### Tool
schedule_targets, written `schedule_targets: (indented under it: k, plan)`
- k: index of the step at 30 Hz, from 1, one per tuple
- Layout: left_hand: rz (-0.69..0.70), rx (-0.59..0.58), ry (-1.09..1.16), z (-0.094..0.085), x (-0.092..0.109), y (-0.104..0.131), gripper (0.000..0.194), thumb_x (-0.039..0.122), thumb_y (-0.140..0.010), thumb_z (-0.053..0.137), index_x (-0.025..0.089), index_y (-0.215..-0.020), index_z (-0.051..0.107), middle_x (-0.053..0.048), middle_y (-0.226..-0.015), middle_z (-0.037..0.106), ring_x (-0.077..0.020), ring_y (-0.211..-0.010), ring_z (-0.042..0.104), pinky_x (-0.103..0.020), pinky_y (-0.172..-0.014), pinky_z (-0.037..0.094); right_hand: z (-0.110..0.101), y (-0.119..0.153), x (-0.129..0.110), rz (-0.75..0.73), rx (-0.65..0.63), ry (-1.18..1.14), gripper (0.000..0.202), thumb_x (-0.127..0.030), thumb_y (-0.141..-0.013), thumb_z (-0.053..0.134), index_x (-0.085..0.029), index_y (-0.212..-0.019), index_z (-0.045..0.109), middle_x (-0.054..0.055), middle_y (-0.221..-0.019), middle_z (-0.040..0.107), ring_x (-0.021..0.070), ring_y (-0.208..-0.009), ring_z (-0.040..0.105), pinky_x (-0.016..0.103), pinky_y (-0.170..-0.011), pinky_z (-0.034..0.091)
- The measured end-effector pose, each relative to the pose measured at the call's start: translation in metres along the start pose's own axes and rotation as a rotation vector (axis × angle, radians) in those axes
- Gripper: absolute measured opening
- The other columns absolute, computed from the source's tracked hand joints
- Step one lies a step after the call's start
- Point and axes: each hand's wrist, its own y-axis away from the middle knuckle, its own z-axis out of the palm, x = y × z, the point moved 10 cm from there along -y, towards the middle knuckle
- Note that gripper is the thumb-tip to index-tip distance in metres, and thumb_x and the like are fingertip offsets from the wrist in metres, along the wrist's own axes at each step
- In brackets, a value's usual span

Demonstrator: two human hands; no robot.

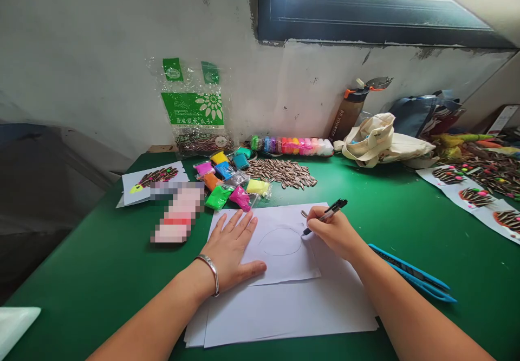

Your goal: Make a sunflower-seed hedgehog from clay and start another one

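Observation:
My left hand (233,247) lies flat with its fingers spread on the left part of a small white sheet (280,271), a silver bracelet at its wrist. Wrapped round a black pen (325,216), my right hand (333,234) rests at the sheet's right side. The pen's tip touches the right end of a thin oval outline (280,254) drawn on the sheet. Larger white sheets (292,317) lie underneath.
Colourful clay packets (219,197) and a sunflower seed pile (282,172) lie beyond the paper. Blue tools (414,274) lie right of my right forearm. Seed-decorated pictures (156,182) are at the left, others at the far right. A bottle (348,113) stands by the wall.

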Motion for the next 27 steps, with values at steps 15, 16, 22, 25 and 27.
schedule_targets:
  k: [15, 16, 22, 25, 27]
  plan:
    - [0.006, 0.012, 0.002, -0.0015, 0.0006, 0.0004, 0.087, 0.074, -0.077, 0.035, 0.024, -0.145, 0.016, -0.005, -0.152, 0.012, -0.0291, -0.14, 0.005, -0.048, -0.112, 0.001, 0.0059, 0.0015, 0.0017, 0.018, -0.081, -0.096, 0.012, -0.02, -0.066, 0.046, -0.017, -0.055, 0.048, -0.005, -0.052, 0.035, 0.009, -0.051, 0.031, 0.024, -0.047, 0.021]
    - [0.005, 0.011, 0.001, -0.0017, 0.0008, 0.0003, 0.087, 0.074, -0.077, 0.034, 0.024, -0.145, 0.016, -0.005, -0.152, 0.012, -0.0291, -0.14, 0.005, -0.048, -0.112, 0.001, 0.0065, 0.0015, 0.0019, 0.019, -0.083, -0.089, 0.012, -0.019, -0.066, 0.046, -0.017, -0.055, 0.047, -0.005, -0.052, 0.035, 0.0089, -0.051, 0.03, 0.024, -0.047, 0.021]
    - [-0.005, -0.015, -0.002, -0.0021, 0.0016, 0.0, 0.089, 0.075, -0.076, 0.032, 0.021, -0.145, 0.017, -0.006, -0.152, 0.01, -0.0291, -0.14, 0.005, -0.049, -0.112, 0.001, 0.0058, 0.0013, 0.0, 0.012, -0.074, -0.04, 0.011, -0.018, -0.066, 0.046, -0.017, -0.055, 0.046, -0.005, -0.053, 0.035, 0.0092, -0.053, 0.031, 0.024, -0.048, 0.022]
    - [-0.007, -0.017, -0.001, -0.0026, 0.0017, 0.0004, 0.089, 0.075, -0.076, 0.032, 0.021, -0.145, 0.017, -0.006, -0.152, 0.01, -0.0289, -0.14, 0.005, -0.048, -0.112, 0.001, 0.0033, 0.0014, -0.0023, 0.001, -0.051, -0.022, 0.011, -0.018, -0.066, 0.045, -0.017, -0.055, 0.046, -0.005, -0.053, 0.036, 0.0093, -0.054, 0.031, 0.024, -0.048, 0.022]
    - [-0.007, -0.021, 0.001, -0.0021, 0.0016, 0.0006, 0.089, 0.075, -0.076, 0.032, 0.021, -0.145, 0.017, -0.006, -0.152, 0.009, -0.0289, -0.14, 0.004, -0.048, -0.112, 0.0, 0.0024, 0.0014, -0.003, -0.003, -0.04, -0.015, 0.011, -0.018, -0.066, 0.045, -0.017, -0.054, 0.046, -0.004, -0.054, 0.035, 0.0092, -0.053, 0.031, 0.024, -0.048, 0.022]
